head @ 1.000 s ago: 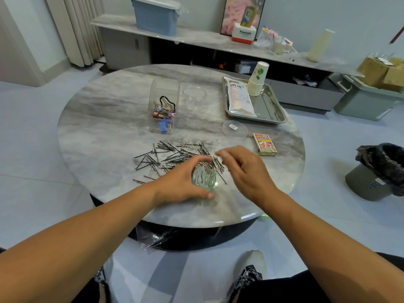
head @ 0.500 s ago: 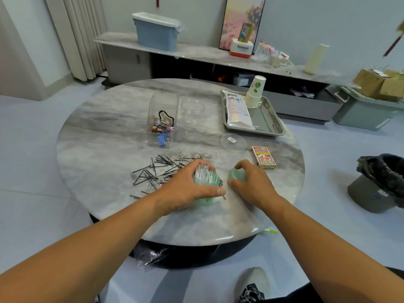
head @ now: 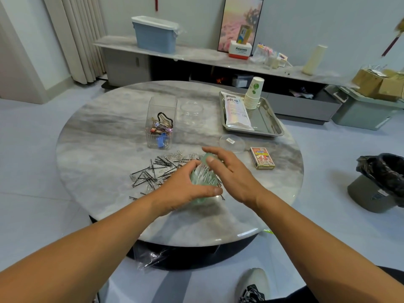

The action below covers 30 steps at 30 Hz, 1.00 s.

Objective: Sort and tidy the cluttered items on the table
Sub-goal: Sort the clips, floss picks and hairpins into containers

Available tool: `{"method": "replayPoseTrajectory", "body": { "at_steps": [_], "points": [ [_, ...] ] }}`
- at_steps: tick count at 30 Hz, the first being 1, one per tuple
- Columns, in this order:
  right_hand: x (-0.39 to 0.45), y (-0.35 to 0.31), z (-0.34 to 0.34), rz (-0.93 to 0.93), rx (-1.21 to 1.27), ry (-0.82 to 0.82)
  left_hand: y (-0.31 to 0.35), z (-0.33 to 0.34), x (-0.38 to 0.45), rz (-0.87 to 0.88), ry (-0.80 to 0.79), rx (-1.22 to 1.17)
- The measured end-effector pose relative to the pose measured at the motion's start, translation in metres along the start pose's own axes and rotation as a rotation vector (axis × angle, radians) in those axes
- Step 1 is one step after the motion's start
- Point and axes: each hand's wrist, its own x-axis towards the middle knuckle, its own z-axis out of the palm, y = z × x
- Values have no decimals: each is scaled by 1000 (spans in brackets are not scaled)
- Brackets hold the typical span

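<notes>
Fingers (head: 192,169) of the left hand (head: 185,189) curl round a green container (head: 202,179) packed with white sticks, thumb at its near side, gripping it on the near-centre of the table (head: 98,136). Right hand (head: 231,171) sits just right of it: thumb presses a pale green cap (head: 206,157) against the fingers, cap right above the container's far rim. Cannot tell if cap touches the container.

Left of the container: loose heap of black hairpins and silver paper clips (head: 161,169), spread flat on the table, a few running under the left hand.

Behind the heap: clear square box (head: 160,123), upright, holding clips, a black hair tie and small coloured bits. Just right of it, clear round jar (head: 192,112), open top, looks empty.

Far right of table: metal tray (head: 269,125) carrying a flat white packet (head: 237,112) and a stack of paper cups (head: 253,94), cups touching the packet's right edge. In front of the tray: clear round lid (head: 231,143), flat, small sticker on it. Right of the lid: card box (head: 262,158), lying flat, near the right hand but apart from it.

Floor right of table: bin with black liner (head: 380,182). Shoe (head: 253,285) at bottom edge. Crumpled clear plastic (head: 150,256) under the table's near rim.
</notes>
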Motion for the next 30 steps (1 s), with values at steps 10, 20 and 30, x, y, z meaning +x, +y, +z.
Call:
{"method": "replayPoseTrajectory", "body": {
  "at_steps": [10, 20, 30],
  "points": [
    [-11, -9, 2, -80, -208, -111, -2, -3, 4, -44, 8, 13],
    [-15, -10, 10, -70, -265, -122, -1, -2, 4, -28, 34, 94],
    [-11, -8, 10, 7, 84, 128, 5, -4, 2, -1, 76, -184]
  ]
}}
